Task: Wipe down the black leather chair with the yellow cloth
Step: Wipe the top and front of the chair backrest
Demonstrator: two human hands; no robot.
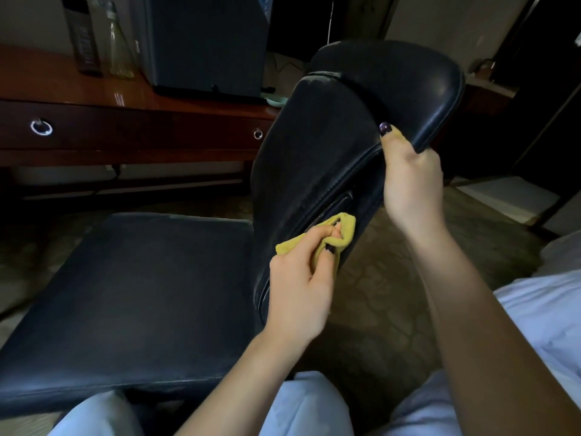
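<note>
The black leather chair (135, 287) fills the middle of the view, its flat seat at the left and its backrest (317, 146) rising toward the upper right. My left hand (298, 284) is shut on the bunched yellow cloth (342, 229) and presses it against the lower side edge of the backrest, by the seam. My right hand (412, 180) grips the backrest's right edge higher up, thumb on the front face, fingers hidden behind the leather.
A reddish wooden desk (94, 96) with ring-pull drawers stands behind the chair, carrying a glass bottle (118, 42), a dark box (83, 36) and a blue-grey case (204, 42). My knees in pale trousers (308, 404) sit at the bottom edge. Patterned carpet (377, 303) lies right of the chair.
</note>
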